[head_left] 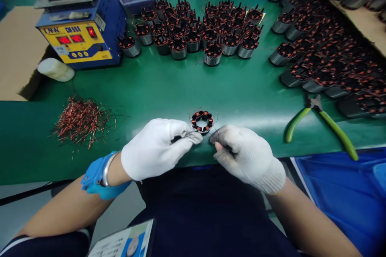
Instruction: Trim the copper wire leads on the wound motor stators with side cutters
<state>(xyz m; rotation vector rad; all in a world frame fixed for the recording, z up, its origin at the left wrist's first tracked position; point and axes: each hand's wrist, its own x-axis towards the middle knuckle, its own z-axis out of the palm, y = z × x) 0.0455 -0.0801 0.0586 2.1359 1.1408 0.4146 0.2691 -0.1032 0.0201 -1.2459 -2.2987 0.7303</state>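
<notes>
A motor stator (194,124) with copper windings and loose wire ends stands at the middle of the bench's front part, its open ring facing up. My left hand (157,146), in a white glove, is closed with thumb and fingers at the stator's lower left side. To its right, my right hand (249,154), also gloved but with the thumb tip bare, pinches a thin copper wire (216,130) that runs from the stator. The fingertips of both hands partly hide the stator's lower side.
Many wound stators (212,54) stand in rows at the back, with more (291,76) at the right. Green-handled cutters (337,130) lie at the right. Copper wire clippings (81,120) are heaped at the left, before a blue and yellow machine (105,44) and a white roll (56,69).
</notes>
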